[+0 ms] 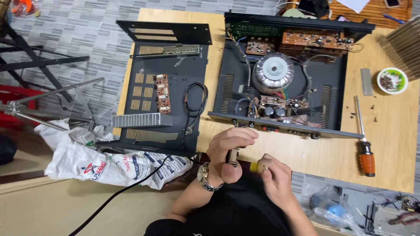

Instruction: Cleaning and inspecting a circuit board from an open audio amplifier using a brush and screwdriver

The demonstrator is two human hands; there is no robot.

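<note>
My left hand [227, 150], with a metal wristwatch on the wrist, is closed around a small metal part [232, 157] near the table's front edge. Close beside it, my right hand [273, 177] grips a tool with a yellow handle [255, 166], its tip pointing at the small part. Just beyond the hands lies an opened black amplifier chassis [280, 83] with a round silver transformer [273, 72] and brown circuit boards inside.
A black cover panel [162, 91] with a small circuit board, a black cable and grey heat sinks lies to the left. An orange-handled screwdriver [365, 148], loose screws and a small bowl of screws [392, 80] sit at the right. A white sack [109, 164] lies on the floor.
</note>
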